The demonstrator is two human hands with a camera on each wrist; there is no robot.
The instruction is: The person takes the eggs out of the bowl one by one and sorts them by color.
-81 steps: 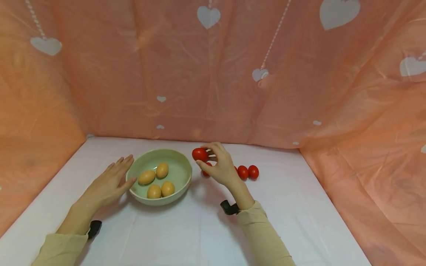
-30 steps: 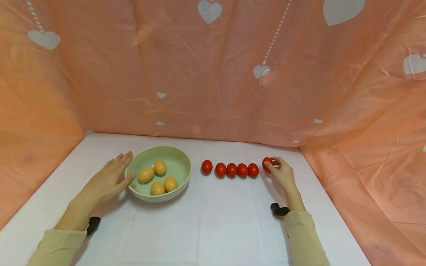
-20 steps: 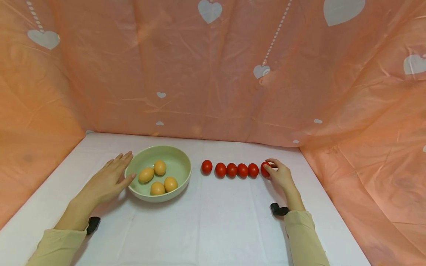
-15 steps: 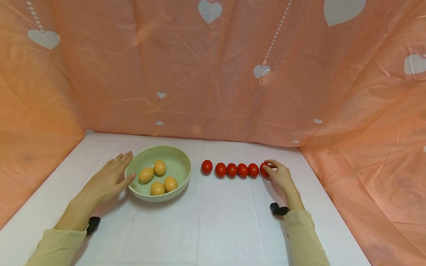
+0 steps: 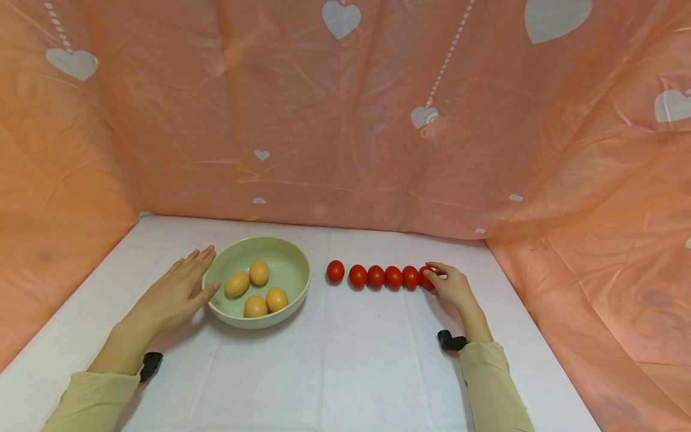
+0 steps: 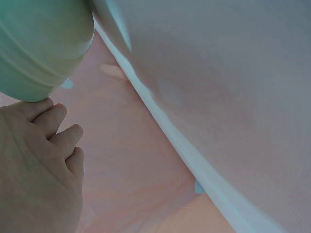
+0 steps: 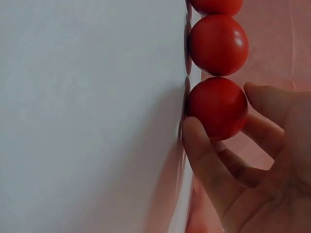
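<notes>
My left hand [image 5: 173, 294] rests its fairly straight fingers against the left side of a pale green bowl [image 5: 291, 300]; the left wrist view also shows the hand [image 6: 41, 165] touching the bowl's outer wall [image 6: 43, 63]. Inside the bowl lie several yellow egg-shaped pieces [image 5: 237, 284]. My right hand [image 5: 453, 288] holds a red tomato [image 5: 426, 278] at the right end of a row. In the right wrist view, thumb and fingers curl round this tomato [image 7: 218, 107], which touches its neighbour [image 7: 218, 45]. The underside of the held tomato is hidden.
Further red tomatoes [image 5: 376, 276] continue the row leftward on the white tablecloth [image 5: 367, 360]. The leftmost tomato [image 5: 335, 272] sits a little apart, between row and bowl. Orange cloth [image 5: 302, 120] with pale hearts hangs behind and at both sides.
My right hand has carried a tomato from near the bowl to the row's right end, then slid it left against its neighbour. My left hand has stayed at the bowl.
</notes>
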